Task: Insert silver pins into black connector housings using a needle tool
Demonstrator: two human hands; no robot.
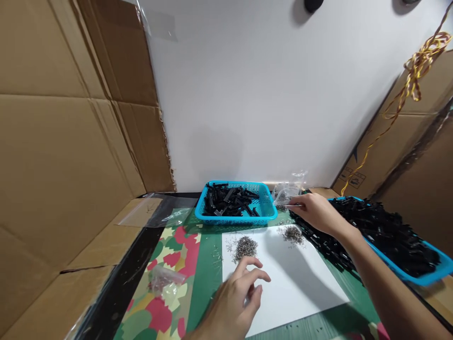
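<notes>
My left hand (242, 293) hovers at the lower left of the white sheet (279, 278), fingers apart and loosely bent, with nothing in them. Just beyond its fingertips lies a pile of tiny metal pieces (247, 249). A smaller pile of similar pieces (293, 234) sits near the sheet's far right corner. My right hand (320, 215) is closed on a thin metal tool (295, 205), whose exact kind I cannot make out. The tool points left, beside a clear plastic bag (285, 194) at the back; whether they touch is unclear.
A blue basket (235, 220) with black plastic parts stands at the back. Another blue basket (433, 275), heaped with black parts, is at right, with loose black parts (327, 245) beside it. Clear bags (166, 281) lie left. Cardboard walls (71, 118) flank the table.
</notes>
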